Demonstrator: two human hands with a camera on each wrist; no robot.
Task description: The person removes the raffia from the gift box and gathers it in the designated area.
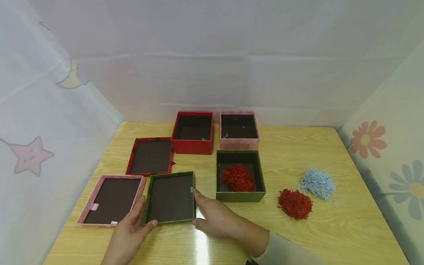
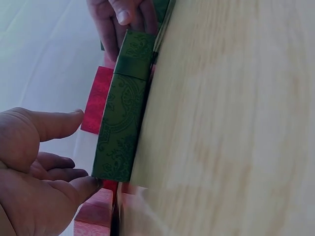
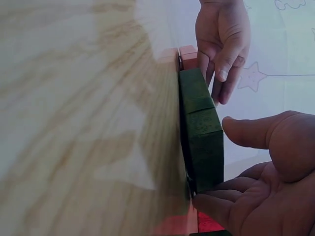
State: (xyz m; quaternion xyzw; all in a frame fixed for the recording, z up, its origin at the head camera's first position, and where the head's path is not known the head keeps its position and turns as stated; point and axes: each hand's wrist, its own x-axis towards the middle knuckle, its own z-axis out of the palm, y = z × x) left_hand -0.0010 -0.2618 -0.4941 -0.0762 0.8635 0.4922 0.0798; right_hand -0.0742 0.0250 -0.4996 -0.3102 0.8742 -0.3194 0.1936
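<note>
A green box lid [image 1: 170, 198] lies with its dark inside up on the wooden table, between my two hands. My left hand [image 1: 130, 229] is at the lid's left side, with loosely straight fingers at its edge and the thumb by the near left corner. In the left wrist view, the thumb [image 2: 59, 125] stands apart from the patterned green wall. At the opposite side is my right hand [image 1: 216, 217], its extended fingers along the right edge. The right wrist view shows fingertips [image 3: 209, 204] against the lid's end wall. A pink lid [image 1: 143, 186] sits close beside my left hand.
A green box [image 1: 240, 197] containing red shredded paper [image 1: 237, 178] stands right of the lid. Behind are a red lid [image 1: 149, 173], a red box [image 1: 192, 146] and a pink box [image 1: 240, 143]. Red shreds [image 1: 294, 204] and pale blue shreds [image 1: 318, 183] lie in piles at right.
</note>
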